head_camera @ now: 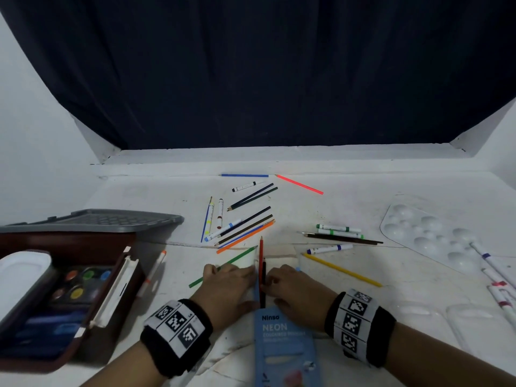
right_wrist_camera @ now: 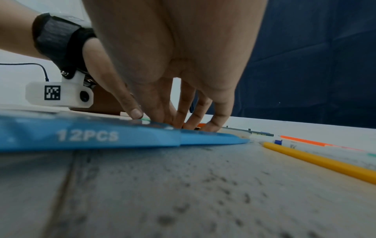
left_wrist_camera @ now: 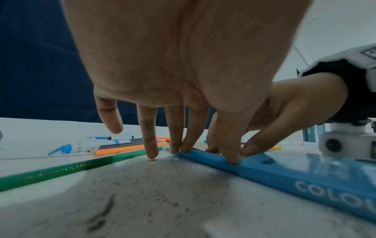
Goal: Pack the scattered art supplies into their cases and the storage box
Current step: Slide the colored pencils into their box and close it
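**Both hands at the mouth of the pencil box**

The blue pencil box [head_camera: 284, 347] lies flat on the white table [head_camera: 391, 280], near edge, its open end pointing away from the person. A red pencil [head_camera: 261, 263] and a dark pencil [head_camera: 264, 283] project from that opening.

- Left hand [head_camera: 231, 286]: fingers extended, nearly straight; thumb and fingertips [left_wrist_camera: 230, 154] press down on the box's left flap. Nothing is gripped.
- Right hand [head_camera: 296, 289]: fingers reach down onto the box's right side at the opening — whether they pinch a pencil cannot be determined.

A green pencil [head_camera: 223, 268] lies just left of the left hand, a yellow pencil [head_camera: 343, 270] to the right. The open storage case [head_camera: 67, 297] with the watercolour pans sits at far left.
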Demonstrator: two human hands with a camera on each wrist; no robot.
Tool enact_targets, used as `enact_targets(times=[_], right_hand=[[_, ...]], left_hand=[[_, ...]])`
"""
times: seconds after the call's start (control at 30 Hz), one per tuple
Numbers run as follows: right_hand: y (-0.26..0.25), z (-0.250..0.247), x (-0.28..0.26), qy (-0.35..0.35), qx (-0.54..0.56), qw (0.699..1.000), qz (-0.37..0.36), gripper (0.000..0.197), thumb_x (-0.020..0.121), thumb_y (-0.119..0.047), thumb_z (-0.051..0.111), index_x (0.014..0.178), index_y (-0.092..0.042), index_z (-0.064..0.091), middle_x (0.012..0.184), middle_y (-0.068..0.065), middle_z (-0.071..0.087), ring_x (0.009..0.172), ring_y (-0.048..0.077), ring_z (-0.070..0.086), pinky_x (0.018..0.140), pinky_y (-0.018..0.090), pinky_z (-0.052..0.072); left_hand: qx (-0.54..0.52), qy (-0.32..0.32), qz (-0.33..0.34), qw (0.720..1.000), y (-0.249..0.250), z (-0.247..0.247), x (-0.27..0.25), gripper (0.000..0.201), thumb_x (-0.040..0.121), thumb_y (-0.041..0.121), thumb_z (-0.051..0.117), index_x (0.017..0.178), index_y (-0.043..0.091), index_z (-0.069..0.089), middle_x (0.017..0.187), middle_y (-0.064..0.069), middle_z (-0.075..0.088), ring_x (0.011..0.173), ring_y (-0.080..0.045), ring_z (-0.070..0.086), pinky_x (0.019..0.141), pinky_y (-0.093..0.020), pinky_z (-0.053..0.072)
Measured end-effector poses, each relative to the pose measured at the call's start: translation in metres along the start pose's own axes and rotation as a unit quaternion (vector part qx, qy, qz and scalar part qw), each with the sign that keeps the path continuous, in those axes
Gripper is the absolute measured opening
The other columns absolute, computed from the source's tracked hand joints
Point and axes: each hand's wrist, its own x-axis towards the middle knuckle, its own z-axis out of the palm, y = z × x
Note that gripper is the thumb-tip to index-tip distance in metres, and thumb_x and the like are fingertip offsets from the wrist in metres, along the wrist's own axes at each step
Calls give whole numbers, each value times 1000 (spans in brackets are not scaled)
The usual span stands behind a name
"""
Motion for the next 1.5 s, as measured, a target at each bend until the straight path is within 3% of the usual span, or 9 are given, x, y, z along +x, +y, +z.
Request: enact_targets(times=[0.1,0.23,0.33,0.53,0.73,1.03,1.2,1.37,1.5], right_hand=[[-2,4,-5,17,22,999,-20,41,89,-13,46,129,-11,59,141,9,46,123,28,45,103,43,42],[-5,4,-5,-8,22,1000,-18,58,90,-22,21,131,-8,59,144,14,47,128,30,47,108,40,39],[-11,-5,-3,-34,21,999,-16,43,97,-7,36,134,-8,58,148,12,44,133,28,41,111,36,34],[-8,-25,2,-46,60,997,-5,45,93,-2,43,132,-15,61,134,4,59,123,18,50,106,32,39],[20,-50,-10,89,28,985,147,27,95,-19,46,111,-21,67,108,-1,65,101,18,61,85,33,49],[67,-46,-37,-27,-71,944,320,18,97,-18,42,110,-18,53,117,3,54,105,22,56,80,30,43],[67,-50,-40,-29,-67,939,337,13,95,-13,42,88,-25,42,110,3,56,94,22,58,71,28,39],[60,-60,-39,20,-9,939,344,9,92,-15,46,85,-19,43,90,1,50,76,19,48,65,28,40],[46,-71,-32,144,89,932,319,9,90,-22,56,85,-17,51,81,0,62,66,16,53,60,30,45]], left_hand=[[7,-4,5,1000,-1,0,-7,63,92,60,47,146,32,31,140,11,47,131,-14,39,100,-41,27],[-9,-20,20,1000,-8,4,-9,76,90,61,50,153,33,18,147,10,41,137,-12,31,102,-41,25],[3,-32,29,999,-14,8,-8,82,88,62,53,154,32,13,150,10,38,141,-12,26,106,-42,23],[-46,16,26,998,-17,-2,-2,50,95,37,52,143,37,39,141,13,45,133,-11,37,104,-38,24],[-111,114,-74,984,-38,-13,14,29,92,35,56,121,34,53,117,8,53,112,-16,54,96,-37,36],[-169,80,-81,979,-45,-12,22,30,85,8,61,108,26,56,93,5,62,91,-17,61,85,-31,53],[-164,94,-113,975,-49,-5,15,27,88,13,55,109,24,70,110,2,67,101,-14,63,90,-21,48],[-305,213,-87,924,-55,-16,1,25,86,5,64,77,29,61,79,5,67,71,-13,63,65,-18,46],[-461,230,-61,855,-34,-29,2,13,88,11,71,83,15,60,74,-4,66,73,-16,69,67,-25,52]])
